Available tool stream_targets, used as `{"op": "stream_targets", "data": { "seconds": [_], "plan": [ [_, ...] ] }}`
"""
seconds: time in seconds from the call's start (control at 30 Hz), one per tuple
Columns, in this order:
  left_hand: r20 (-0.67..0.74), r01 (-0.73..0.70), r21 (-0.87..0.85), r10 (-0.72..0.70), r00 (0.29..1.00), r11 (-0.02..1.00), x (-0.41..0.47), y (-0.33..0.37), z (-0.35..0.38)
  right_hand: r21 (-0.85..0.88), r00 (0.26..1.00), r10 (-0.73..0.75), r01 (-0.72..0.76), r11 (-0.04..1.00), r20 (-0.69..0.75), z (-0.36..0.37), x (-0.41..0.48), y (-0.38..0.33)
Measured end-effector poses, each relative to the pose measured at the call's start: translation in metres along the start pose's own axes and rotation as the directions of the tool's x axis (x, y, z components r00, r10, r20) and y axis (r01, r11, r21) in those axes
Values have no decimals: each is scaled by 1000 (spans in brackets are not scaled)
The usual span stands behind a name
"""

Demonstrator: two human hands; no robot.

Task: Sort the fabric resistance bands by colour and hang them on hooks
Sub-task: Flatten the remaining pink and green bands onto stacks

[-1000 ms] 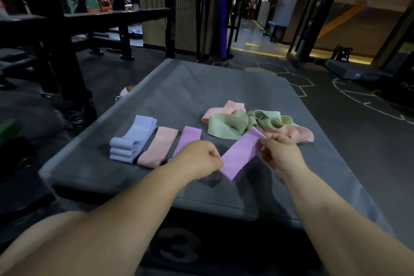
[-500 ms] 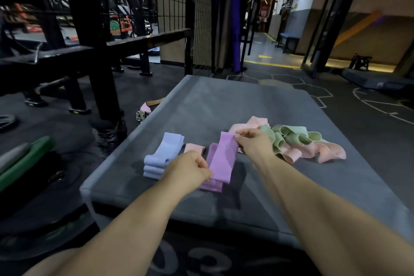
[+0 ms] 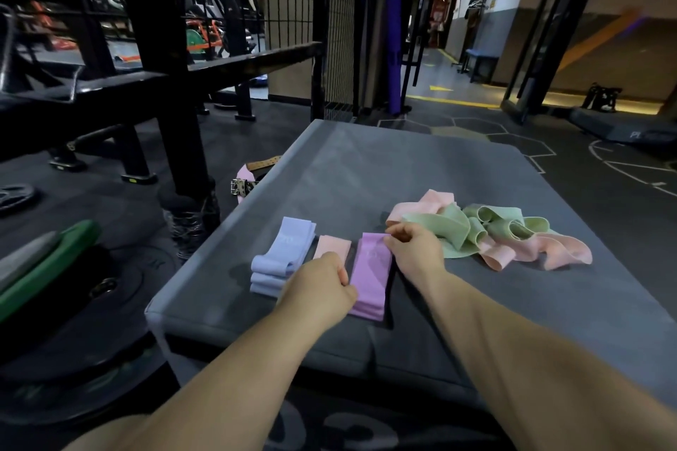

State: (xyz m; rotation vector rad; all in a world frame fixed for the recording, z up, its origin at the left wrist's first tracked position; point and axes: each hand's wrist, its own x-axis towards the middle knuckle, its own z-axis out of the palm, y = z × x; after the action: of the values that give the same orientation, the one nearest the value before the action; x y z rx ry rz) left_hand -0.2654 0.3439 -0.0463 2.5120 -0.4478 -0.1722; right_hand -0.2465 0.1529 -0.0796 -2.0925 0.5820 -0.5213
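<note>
Left hand (image 3: 318,289): pinches the purple band (image 3: 372,275) at its left edge.
Right hand (image 3: 417,253): pinches its far end.
Blue bands (image 3: 282,256): stacked on the table (image 3: 366,165), left.
Pink band (image 3: 331,247): between blue and purple.
Loose pile (image 3: 487,234): green and pink, right.

Left hand (image 3: 318,288): fingers curled, pinching the purple band (image 3: 370,278) at its side.
Right hand (image 3: 417,252): just beyond the left, pinching that band's far corner.
Forearms: bare, stretched forward.

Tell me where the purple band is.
Head view: the purple band lies on the grey box, right of the folded pink band, pinched by left hand and right hand.
</note>
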Motion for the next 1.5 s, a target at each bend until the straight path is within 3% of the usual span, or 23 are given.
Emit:
{"op": "stream_targets", "data": {
  "seconds": [0.5,0.63,0.77,0.97,1.2,1.5],
  "plan": [
    [-22,-58,71,60,998,996,1,-2,2,-209,990,-135,143,967,50,1,-3,1],
    [-91,-102,46,105,990,994,3,-3,2,-313,945,-313,328,891,99,-8,-10,6],
    [-149,-229,155,252,956,961,7,-5,6,-393,854,-453,520,759,256,-11,-10,19],
    [101,-248,277,229,968,928,8,-4,14,-535,824,-299,546,645,481,-14,-15,17],
    [167,-267,367,219,961,891,8,-8,17,-615,836,-227,527,586,499,-12,-18,14],
    [239,-310,348,236,942,885,11,-13,22,-664,845,-226,523,535,484,-13,-22,9]
  ]
}}
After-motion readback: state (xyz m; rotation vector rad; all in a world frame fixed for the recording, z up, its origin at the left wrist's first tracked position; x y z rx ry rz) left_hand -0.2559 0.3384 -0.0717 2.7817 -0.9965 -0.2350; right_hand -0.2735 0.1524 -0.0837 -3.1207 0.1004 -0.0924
